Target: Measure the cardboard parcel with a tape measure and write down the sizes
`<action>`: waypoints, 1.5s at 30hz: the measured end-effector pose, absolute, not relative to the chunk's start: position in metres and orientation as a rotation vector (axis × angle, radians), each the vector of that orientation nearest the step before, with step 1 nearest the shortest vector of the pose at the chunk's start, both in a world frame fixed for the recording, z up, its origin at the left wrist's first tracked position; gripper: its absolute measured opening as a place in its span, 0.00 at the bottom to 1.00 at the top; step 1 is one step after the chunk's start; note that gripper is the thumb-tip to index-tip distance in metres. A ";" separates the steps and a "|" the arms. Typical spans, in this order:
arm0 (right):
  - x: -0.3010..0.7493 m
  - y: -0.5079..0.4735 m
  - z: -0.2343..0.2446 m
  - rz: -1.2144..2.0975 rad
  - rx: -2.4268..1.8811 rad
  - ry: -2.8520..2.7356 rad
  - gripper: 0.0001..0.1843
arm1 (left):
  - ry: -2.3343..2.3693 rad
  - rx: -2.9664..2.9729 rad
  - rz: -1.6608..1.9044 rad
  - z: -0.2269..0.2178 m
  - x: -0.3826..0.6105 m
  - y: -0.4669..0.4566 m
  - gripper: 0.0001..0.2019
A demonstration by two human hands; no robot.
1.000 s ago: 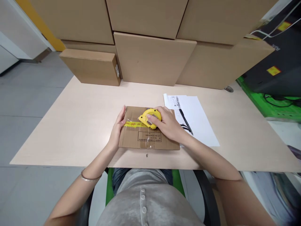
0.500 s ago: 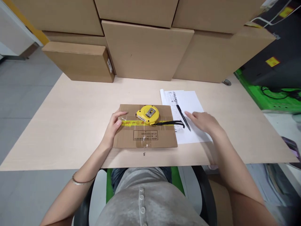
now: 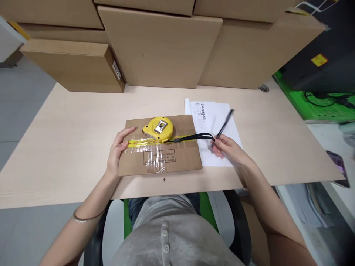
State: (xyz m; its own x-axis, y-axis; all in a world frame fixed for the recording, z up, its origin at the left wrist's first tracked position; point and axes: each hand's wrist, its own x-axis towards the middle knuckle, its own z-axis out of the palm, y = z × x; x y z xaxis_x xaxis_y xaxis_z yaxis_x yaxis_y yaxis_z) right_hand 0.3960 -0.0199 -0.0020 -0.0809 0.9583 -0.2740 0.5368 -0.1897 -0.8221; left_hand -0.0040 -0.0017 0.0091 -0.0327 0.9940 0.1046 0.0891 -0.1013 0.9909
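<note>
A flat brown cardboard package [image 3: 177,162] lies on the table in front of me. On it rests a yellow tape measure [image 3: 158,129] with its yellow blade pulled out to the left and its black wrist strap [image 3: 198,136] trailing right. My left hand [image 3: 118,147] lies with its fingers stretched over the package's left edge, pressing the blade's end. To the right, my right hand [image 3: 229,149] is closed on a black pen [image 3: 225,123] over a white printed sheet [image 3: 215,118].
Large cardboard boxes [image 3: 158,46] are stacked along the table's [image 3: 69,129] far edge, with a flatter box [image 3: 70,64] at the left. A green and black unit [image 3: 318,99] stands at the right. A dark phone [image 3: 337,162] lies near the right edge.
My right hand let go of the tape measure, moved right to the sheet and picked up the pen. The left hand stayed on the package's left edge. The view shifted.
</note>
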 end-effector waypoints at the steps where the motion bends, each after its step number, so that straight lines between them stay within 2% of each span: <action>1: 0.397 -0.019 -0.005 1.229 -1.686 -1.574 0.30 | 1.249 1.333 1.261 0.010 -0.003 -0.001 0.22; 6: 0.395 -0.014 -0.018 1.309 -1.511 -1.477 0.27 | 1.288 1.403 1.191 0.010 -0.004 0.000 0.21; 45: 0.394 -0.012 -0.021 1.320 -1.498 -1.481 0.27 | 1.212 1.332 1.272 -0.004 -0.008 -0.001 0.22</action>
